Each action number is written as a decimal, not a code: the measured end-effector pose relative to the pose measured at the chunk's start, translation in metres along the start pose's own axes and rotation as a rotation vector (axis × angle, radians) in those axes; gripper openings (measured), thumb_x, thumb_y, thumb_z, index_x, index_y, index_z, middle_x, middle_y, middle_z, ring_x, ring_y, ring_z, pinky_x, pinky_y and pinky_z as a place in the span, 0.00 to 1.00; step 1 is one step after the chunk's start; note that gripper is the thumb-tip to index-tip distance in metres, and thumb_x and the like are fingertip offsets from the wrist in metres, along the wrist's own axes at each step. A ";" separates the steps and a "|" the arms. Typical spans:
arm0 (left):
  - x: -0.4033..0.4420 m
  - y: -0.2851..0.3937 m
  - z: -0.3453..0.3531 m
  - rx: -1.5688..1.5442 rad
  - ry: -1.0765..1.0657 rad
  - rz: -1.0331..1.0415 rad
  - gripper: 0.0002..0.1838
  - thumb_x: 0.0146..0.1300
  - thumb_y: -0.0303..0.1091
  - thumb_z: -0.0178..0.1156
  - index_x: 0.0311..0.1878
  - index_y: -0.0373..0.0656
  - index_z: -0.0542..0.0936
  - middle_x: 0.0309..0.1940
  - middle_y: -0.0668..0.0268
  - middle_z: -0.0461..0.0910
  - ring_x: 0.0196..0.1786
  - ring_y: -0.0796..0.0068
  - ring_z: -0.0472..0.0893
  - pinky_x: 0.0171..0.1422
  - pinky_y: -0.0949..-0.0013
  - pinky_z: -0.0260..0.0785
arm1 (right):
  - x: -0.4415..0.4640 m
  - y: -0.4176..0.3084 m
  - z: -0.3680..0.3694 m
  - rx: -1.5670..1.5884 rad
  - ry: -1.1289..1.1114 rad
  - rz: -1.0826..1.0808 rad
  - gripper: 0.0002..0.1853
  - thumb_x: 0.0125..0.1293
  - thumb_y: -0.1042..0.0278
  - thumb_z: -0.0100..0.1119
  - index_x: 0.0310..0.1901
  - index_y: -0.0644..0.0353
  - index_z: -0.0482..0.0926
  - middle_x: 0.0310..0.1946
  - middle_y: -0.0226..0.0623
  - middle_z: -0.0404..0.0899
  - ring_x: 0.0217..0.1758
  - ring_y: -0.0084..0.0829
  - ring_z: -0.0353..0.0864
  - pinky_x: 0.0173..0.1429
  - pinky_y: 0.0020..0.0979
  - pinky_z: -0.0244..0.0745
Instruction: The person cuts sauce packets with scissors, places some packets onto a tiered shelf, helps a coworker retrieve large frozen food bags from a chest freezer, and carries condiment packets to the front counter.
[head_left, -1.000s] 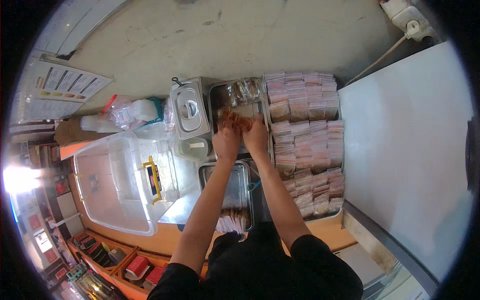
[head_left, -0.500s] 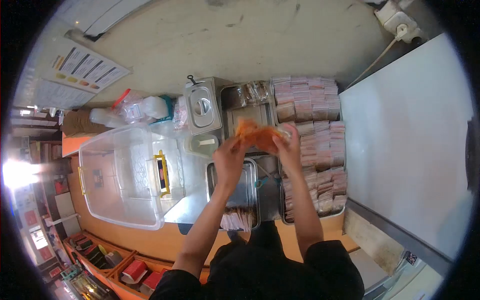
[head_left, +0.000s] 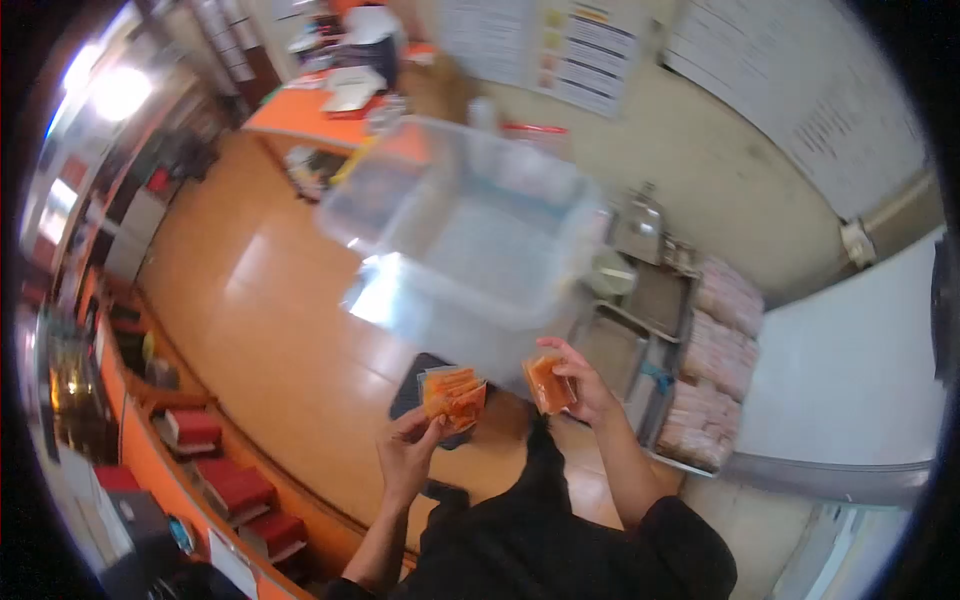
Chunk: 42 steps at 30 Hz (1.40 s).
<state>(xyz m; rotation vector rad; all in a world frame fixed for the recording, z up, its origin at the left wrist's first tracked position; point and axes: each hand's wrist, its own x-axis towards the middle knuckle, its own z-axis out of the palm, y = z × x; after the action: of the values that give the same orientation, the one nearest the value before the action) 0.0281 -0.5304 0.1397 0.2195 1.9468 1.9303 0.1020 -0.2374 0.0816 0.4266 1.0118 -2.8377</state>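
Several flat clear packets with orange contents (head_left: 455, 395) are pinched in my left hand (head_left: 408, 455), fanned out above the fingers. My right hand (head_left: 588, 390) is closed on another small stack of orange packets (head_left: 549, 384). The two stacks are apart, held over the floor in front of my body. Beyond them stands a large clear plastic bin (head_left: 490, 240). To the right of my right hand are metal trays (head_left: 612, 350) and rows of packed small packets (head_left: 718, 350).
An orange counter (head_left: 320, 112) with papers stands at the back left. Orange shelving (head_left: 170, 490) with red boxes (head_left: 235, 485) runs along the lower left. A white surface (head_left: 850, 370) lies at the right. A lidded metal container (head_left: 638, 225) is near the wall.
The view has swung left, away from the trays. The orange packets, earlier together between both hands over the tray, are now split into two stacks, one in each hand, nearer my body.
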 end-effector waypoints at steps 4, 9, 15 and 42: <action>-0.072 -0.023 -0.158 -0.085 0.319 -0.014 0.10 0.69 0.25 0.64 0.46 0.27 0.85 0.34 0.63 0.87 0.39 0.77 0.85 0.48 0.73 0.80 | 0.067 0.115 0.129 -0.086 -0.189 0.094 0.36 0.65 0.55 0.69 0.69 0.58 0.62 0.50 0.39 0.80 0.47 0.31 0.84 0.49 0.30 0.83; -0.142 -0.037 -0.309 -0.117 0.705 -0.057 0.10 0.68 0.27 0.65 0.43 0.27 0.86 0.33 0.62 0.87 0.35 0.77 0.86 0.44 0.75 0.79 | 0.167 0.251 0.266 -0.172 -0.418 0.327 0.33 0.67 0.56 0.68 0.68 0.58 0.66 0.48 0.36 0.81 0.40 0.26 0.84 0.38 0.23 0.80; -0.125 -0.040 -0.452 -0.096 0.942 -0.027 0.11 0.67 0.30 0.65 0.42 0.29 0.87 0.31 0.60 0.88 0.33 0.78 0.86 0.40 0.74 0.78 | 0.273 0.367 0.394 -0.500 -0.446 0.545 0.19 0.70 0.61 0.65 0.57 0.62 0.78 0.46 0.30 0.84 0.43 0.22 0.86 0.44 0.25 0.81; 0.395 0.069 -1.087 0.979 1.010 -0.087 0.08 0.61 0.31 0.64 0.42 0.40 0.84 0.49 0.55 0.86 0.43 0.57 0.88 0.43 0.59 0.81 | 0.893 0.637 0.873 -0.679 -0.356 0.232 0.13 0.73 0.73 0.57 0.55 0.56 0.70 0.47 0.33 0.78 0.45 0.24 0.82 0.44 0.25 0.82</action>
<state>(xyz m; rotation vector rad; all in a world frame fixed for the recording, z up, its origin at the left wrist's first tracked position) -0.7533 -1.3850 0.1183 -0.7149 3.3246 0.8585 -0.8325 -1.2826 0.0801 -0.0306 1.6013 -2.0825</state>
